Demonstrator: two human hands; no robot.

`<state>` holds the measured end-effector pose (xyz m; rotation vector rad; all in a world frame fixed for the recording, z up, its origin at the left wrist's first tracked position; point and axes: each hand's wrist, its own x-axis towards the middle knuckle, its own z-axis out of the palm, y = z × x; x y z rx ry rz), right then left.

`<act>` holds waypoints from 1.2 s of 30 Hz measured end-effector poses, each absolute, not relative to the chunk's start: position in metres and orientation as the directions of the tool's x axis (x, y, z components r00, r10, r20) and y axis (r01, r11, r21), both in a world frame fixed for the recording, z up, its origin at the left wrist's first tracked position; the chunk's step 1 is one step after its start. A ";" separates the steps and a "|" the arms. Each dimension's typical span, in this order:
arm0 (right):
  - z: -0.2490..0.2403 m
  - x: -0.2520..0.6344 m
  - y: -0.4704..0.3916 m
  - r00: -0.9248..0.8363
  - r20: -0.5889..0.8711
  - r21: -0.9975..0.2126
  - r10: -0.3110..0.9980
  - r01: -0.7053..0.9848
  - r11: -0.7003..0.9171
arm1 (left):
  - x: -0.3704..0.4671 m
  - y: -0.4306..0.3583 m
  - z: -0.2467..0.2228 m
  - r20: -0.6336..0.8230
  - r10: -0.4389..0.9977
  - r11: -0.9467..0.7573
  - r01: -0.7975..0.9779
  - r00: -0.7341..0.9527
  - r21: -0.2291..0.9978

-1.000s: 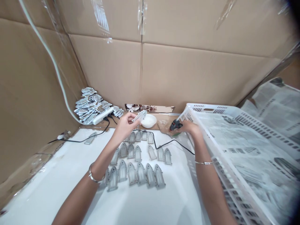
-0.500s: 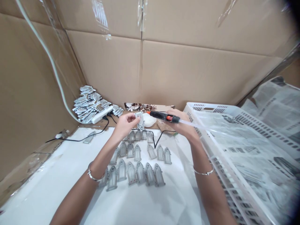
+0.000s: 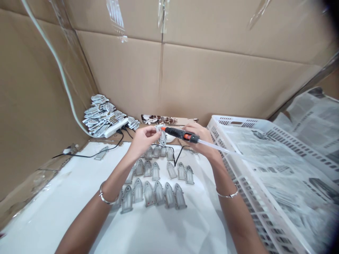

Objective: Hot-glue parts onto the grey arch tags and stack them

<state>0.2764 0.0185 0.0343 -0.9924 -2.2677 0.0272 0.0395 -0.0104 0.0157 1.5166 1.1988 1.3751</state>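
Between the thumb and fingers of my left hand (image 3: 144, 140) is a small grey arch-shaped frame piece (image 3: 162, 138), raised above the work surface. My right hand (image 3: 200, 138) grips a black and orange hot glue gun (image 3: 182, 134), with a clear glue stick (image 3: 213, 145) coming out of its back end. The gun's orange tip is at the upper part of the held piece; whether it touches cannot be made out. Below my hands, several similar grey arch-shaped pieces (image 3: 159, 193) lie in rows on a white sheet (image 3: 74, 197).
A heap of similar pieces (image 3: 100, 114) rises at the back left beside a white power strip (image 3: 116, 127). Black cable (image 3: 92, 156) crosses the sheet. At right stands a white plastic crate (image 3: 238, 183) lined with newspaper. Cardboard walls (image 3: 127, 74) enclose the back and left.
My right hand has brought the glue gun slightly left, its tip now at the held piece. My left hand has shifted a little to the right with that piece.
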 end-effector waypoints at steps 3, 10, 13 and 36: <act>0.031 0.277 0.020 -0.504 0.582 -0.242 0.637 0.641 0.729 | 0.040 -0.010 0.015 0.296 0.955 -0.291 0.147 -0.016 0.946; 0.032 0.274 0.015 -0.518 0.600 -0.186 0.609 0.650 0.736 | 0.038 -0.007 0.011 0.298 0.954 -0.290 0.145 -0.032 0.946; 0.035 0.276 0.017 -0.492 0.585 -0.165 0.644 0.706 0.689 | 0.034 -0.005 0.010 0.290 0.957 -0.282 0.147 -0.033 0.948; 0.009 0.358 0.072 0.032 -0.187 -0.151 0.982 0.987 -0.060 | -0.104 0.152 -0.007 0.231 0.915 0.147 0.806 -0.331 0.573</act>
